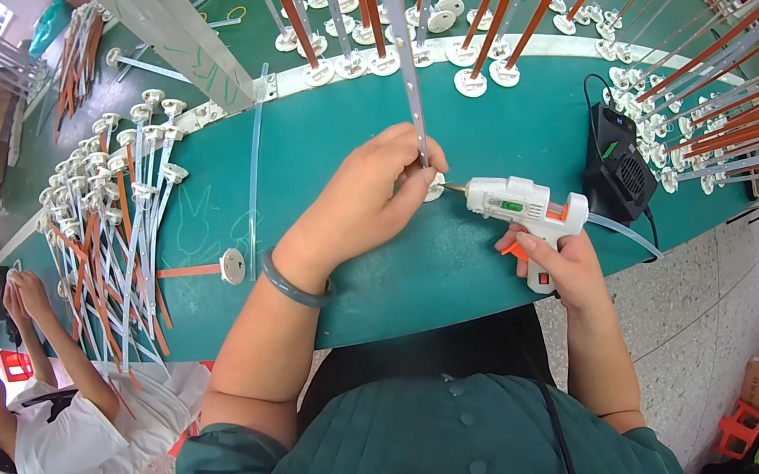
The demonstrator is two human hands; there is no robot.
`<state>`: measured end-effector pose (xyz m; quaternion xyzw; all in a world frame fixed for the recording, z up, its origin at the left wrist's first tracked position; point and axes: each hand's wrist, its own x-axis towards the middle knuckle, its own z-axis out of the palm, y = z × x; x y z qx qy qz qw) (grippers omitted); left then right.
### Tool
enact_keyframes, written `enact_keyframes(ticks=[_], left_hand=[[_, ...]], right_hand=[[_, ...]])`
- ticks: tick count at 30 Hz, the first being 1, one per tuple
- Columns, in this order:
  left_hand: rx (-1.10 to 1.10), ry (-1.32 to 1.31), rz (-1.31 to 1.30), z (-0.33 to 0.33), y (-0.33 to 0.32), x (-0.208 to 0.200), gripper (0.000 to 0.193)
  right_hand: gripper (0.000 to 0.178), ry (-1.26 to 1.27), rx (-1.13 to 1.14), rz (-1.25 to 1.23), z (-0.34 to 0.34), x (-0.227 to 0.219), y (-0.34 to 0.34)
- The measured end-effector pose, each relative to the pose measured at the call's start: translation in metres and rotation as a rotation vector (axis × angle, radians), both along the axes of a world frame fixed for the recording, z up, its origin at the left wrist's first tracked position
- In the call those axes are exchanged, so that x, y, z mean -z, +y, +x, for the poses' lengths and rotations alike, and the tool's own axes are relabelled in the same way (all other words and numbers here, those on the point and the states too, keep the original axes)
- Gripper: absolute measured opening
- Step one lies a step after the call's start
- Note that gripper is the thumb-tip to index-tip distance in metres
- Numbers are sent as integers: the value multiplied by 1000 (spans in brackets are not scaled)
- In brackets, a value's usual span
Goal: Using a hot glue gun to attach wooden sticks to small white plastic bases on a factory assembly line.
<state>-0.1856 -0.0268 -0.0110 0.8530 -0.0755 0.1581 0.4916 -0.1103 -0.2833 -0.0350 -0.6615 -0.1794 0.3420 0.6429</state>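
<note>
My left hand (pixel 377 192) pinches the lower end of a thin, pale grey strip with small dots (pixel 410 79), which stands upright. At the foot of that strip, a small round white base (pixel 435 189) shows in part beneath my fingers. In my right hand (pixel 565 265) is a white and orange hot glue gun (pixel 515 196), its fingers wrapped round the handle. The gun's metal nozzle points left and is close to the white base; whether they touch, I cannot tell. From the back of the gun a translucent glue stick (pixel 628 236) sticks out.
A heap of strips with white round bases (pixel 104 199) lies at left, beside an orange strip with a base (pixel 230 266). A clear rod (pixel 256 167) lies nearby. Upright strips (pixel 369 5) line the back; a black vented device (pixel 617 163) sits right. A co-worker (pixel 77 422) sits left.
</note>
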Motion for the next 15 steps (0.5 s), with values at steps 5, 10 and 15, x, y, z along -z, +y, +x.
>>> enact_keyframes(ticks=[5, 10, 15], left_hand=[[-25, -1, -12, 2, -2, 4, 18], [-26, 126, -98, 2, -2, -6, 25], [-57, 85, -24, -3, -2, -4, 22]], right_hand=[[28, 4, -27, -22, 1, -1, -2], [29, -3, -18, -32, -1, -2, 3], [29, -16, -35, -43, -2, -1, 4]])
